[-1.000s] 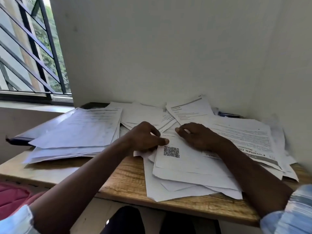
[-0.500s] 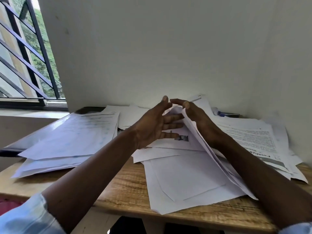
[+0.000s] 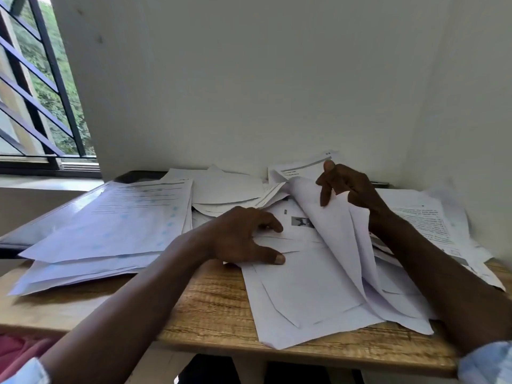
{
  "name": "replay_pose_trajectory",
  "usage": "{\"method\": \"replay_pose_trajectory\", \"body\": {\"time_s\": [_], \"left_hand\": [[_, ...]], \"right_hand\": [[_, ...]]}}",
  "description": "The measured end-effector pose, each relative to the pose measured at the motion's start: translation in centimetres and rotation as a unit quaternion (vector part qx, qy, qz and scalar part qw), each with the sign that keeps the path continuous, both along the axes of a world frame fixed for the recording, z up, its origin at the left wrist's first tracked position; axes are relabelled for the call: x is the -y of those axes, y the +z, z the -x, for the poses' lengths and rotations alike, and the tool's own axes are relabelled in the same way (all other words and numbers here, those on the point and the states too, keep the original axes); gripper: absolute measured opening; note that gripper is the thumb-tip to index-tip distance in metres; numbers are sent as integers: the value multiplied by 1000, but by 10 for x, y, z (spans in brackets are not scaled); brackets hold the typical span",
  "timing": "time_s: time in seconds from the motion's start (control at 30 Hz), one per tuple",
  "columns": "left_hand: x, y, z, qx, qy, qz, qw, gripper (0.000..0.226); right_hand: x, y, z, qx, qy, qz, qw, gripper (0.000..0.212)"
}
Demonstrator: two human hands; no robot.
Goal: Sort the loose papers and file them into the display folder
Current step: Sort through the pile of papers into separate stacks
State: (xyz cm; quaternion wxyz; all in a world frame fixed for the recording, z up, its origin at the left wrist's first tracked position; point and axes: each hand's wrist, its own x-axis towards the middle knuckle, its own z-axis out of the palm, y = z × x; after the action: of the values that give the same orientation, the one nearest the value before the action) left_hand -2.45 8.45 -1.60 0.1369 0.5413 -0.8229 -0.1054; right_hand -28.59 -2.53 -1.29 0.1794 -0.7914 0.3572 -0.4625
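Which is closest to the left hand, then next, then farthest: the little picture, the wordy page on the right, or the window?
1. The little picture: just past the left hand, by its fingertips.
2. The wordy page: far right, behind the lifted sheets.
3. The window: far left, beyond the table.

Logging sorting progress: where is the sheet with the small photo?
Head view, mid-table: the photo sheet lies flat between the left hand and the lifted sheets pinched by the right hand.

Daylight from the window (image 3: pixel 41 87) at left; dim, soft, edges warped.
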Motion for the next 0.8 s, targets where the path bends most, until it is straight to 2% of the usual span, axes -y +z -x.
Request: {"method": "replay_pose_trajectory", "body": {"time_s": [0.1,0.17,0.23,0.33,0.4,0.47,0.57,0.67,0.73,0.8], "left_hand": [[-1,1,0,-8,-9,32,999,59],[-2,2,0,-58,6,61,996,40],[-2,3,-4,-76,71,145,984,28],[1,3,-9,-14,141,243,960,34],[5,-2,-11,54,160,207,964,51],[13,-8,-11,87,176,145,970,58],[24,-14,-16,70,190,143,969,39],[27,-15,-17,62,210,202,955,13],[26,-11,-19,-6,235,265,935,11],[22,-6,-18,-79,210,374,900,12]], "right_hand": [[5,-10,2,25,72,-7,997,34],[-2,-9,-1,22,97,-16,995,23],[-14,-7,-8,12,70,-23,997,24],[-27,-7,-19,-8,80,-22,997,28],[-31,-8,-26,-12,90,-11,996,44],[-36,-12,-31,-25,102,-10,994,42],[-42,-19,-37,-62,119,-33,990,30],[-44,-24,-41,-84,108,-45,990,45],[-46,-25,-43,-93,93,-46,990,48],[-47,-23,-46,-38,102,-111,988,53]]}}
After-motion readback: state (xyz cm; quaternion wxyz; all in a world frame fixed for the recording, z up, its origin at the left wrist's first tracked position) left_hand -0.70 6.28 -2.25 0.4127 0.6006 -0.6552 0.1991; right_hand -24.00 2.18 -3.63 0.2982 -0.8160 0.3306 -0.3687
